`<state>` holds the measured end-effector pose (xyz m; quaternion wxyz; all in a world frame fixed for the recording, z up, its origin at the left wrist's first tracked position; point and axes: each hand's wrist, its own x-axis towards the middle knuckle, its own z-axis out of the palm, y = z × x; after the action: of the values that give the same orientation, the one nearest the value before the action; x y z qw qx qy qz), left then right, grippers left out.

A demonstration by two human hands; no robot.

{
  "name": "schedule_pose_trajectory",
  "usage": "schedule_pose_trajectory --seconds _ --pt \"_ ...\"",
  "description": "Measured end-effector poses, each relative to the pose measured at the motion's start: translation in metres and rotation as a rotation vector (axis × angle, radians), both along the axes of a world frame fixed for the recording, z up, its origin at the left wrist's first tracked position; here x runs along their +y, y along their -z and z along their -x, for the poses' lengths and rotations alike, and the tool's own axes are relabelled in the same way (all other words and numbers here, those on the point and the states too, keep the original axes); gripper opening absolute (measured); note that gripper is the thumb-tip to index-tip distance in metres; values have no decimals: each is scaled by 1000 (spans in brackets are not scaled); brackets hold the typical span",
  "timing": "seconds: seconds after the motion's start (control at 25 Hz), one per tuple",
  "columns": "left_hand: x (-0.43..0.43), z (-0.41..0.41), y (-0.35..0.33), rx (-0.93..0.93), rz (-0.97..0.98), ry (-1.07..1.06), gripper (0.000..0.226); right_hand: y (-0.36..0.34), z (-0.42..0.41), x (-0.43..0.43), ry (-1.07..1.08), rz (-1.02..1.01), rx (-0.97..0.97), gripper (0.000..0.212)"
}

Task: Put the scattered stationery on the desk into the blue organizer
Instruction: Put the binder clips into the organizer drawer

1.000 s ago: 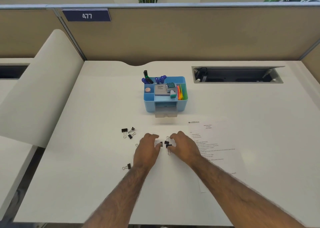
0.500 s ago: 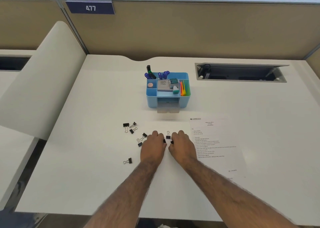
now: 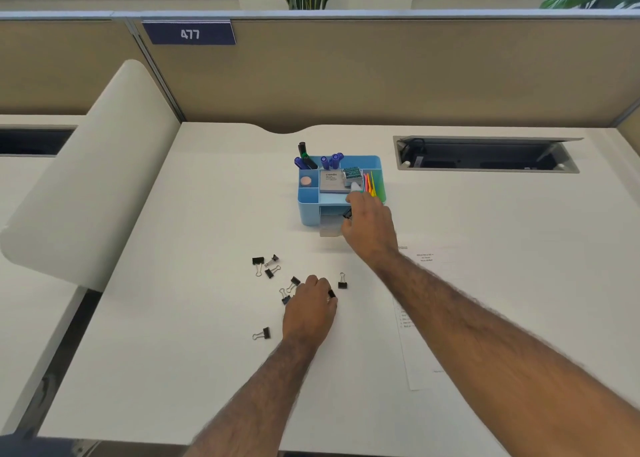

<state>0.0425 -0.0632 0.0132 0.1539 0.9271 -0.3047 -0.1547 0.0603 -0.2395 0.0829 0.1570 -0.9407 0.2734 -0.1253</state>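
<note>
White desk [image 3: 173, 352] under sign "477" [image 3: 189, 33] — seven loose binder clips [image 3: 258, 260]; left hand [image 3: 308, 312] pinches an eighth clip [image 3: 331, 293], right hand [image 3: 370, 229] pinches a ninth clip [image 3: 347, 213] at drawer [image 3: 329, 226] of blue organizer [image 3: 306, 202] — "camlin" box [image 3: 330, 181] inside.

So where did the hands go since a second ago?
The right hand left the pile and went forward to the blue organizer, pinching a black binder clip at its open drawer. The left hand stayed low among the loose binder clips, with a second clip at its thumb; grip unclear. The organizer, the loose clips and the printed sheet stayed put.
</note>
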Motion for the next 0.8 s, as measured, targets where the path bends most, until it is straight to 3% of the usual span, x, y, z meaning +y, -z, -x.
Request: schedule_pose_trajectory --seconds 0.12,0.32,0.56,0.8 --pt "-3 -9 -13 17 103 -76 17 2 1 -9 11 -80 -30 48" --pt "-42 -47 -50 -73 275 -145 20 7 29 -15 204 -219 -198 43" --pt "-93 -81 -67 -91 269 -105 30 26 73 -23 275 -267 -147 33" --pt "-64 -85 -68 -49 585 -225 16 43 90 -24 232 -295 -86 20"
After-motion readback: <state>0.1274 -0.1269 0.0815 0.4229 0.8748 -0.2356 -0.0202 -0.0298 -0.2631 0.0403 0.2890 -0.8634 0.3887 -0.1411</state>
